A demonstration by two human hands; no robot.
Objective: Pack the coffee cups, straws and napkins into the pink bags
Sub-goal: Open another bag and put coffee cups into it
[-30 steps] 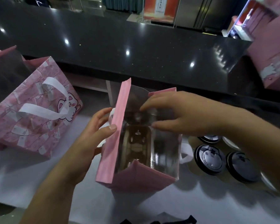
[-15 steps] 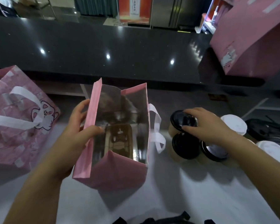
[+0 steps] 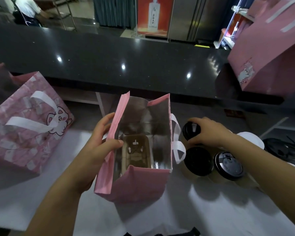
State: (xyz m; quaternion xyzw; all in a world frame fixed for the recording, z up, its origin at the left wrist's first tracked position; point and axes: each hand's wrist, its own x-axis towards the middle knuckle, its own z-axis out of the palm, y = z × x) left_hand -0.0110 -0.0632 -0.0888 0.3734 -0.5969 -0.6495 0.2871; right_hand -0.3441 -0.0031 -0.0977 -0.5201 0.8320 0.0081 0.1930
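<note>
First cup going in: the left hand (image 3: 99,142) pinches the open bag (image 3: 140,181) wall, the right hand (image 3: 209,132) curls over a cup (image 3: 191,130) lid just right of the bag, needing a lift across into its mouth

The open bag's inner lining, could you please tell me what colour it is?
Shiny silver, seen in the head view inside the open pink bag that the left hand holds.

I am making out almost nothing legible from here. The orange poster (image 3: 152,16) behind the dark counter is showing a white bottle with a column of characters, too small to read. The black cup lid (image 3: 228,165) is carrying raised lettering that is blurring out.
</note>
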